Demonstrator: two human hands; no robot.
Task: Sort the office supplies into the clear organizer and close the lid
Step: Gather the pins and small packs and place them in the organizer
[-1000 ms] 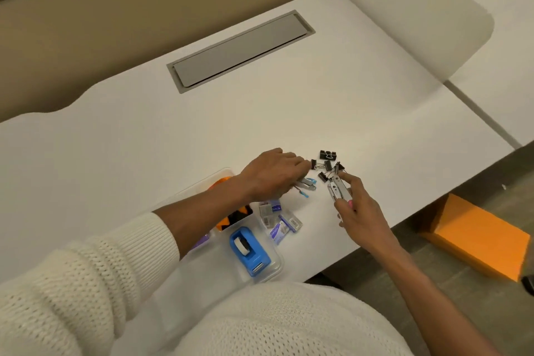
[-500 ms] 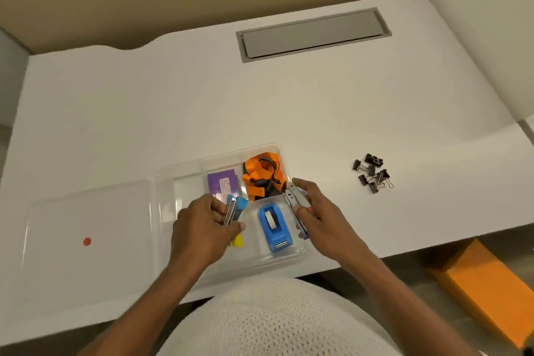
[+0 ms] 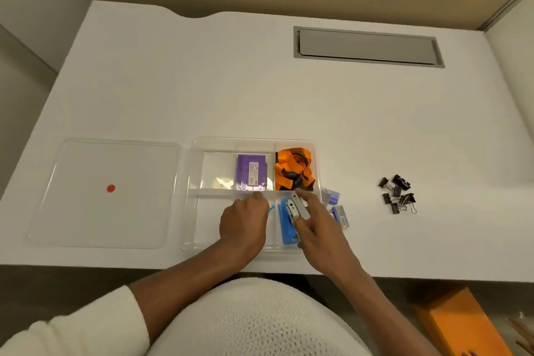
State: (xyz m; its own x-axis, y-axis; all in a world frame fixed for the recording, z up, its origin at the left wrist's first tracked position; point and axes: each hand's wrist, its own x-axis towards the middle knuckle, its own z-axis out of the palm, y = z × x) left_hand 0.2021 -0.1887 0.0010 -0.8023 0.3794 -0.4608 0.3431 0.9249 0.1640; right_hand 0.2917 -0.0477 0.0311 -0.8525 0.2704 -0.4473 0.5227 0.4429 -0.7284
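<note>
The clear organizer [image 3: 196, 170] lies on the white desk near its front edge. Its far compartments hold a purple box [image 3: 250, 172] and an orange lanyard [image 3: 293, 169]; a blue tape dispenser [image 3: 286, 225] lies in the front right one. My left hand [image 3: 244, 220] is closed low over the front middle compartment, and a small blue tip [image 3: 271, 207] sticks out from under it. What else it holds is hidden. My right hand [image 3: 318, 225] grips silver metal clippers [image 3: 297, 206] above the dispenser.
The clear lid [image 3: 107, 193] with a red dot lies flat to the left of the organizer. Two small clear staple boxes [image 3: 336, 206] sit just right of it, and a pile of black binder clips [image 3: 398, 193] lies farther right. A grey cable hatch [image 3: 367, 46] is at the back.
Both hands came from the binder clip pile to the organizer, carrying small items. My left hand has since lowered into the front middle compartment, and my right hand is over the blue dispenser.
</note>
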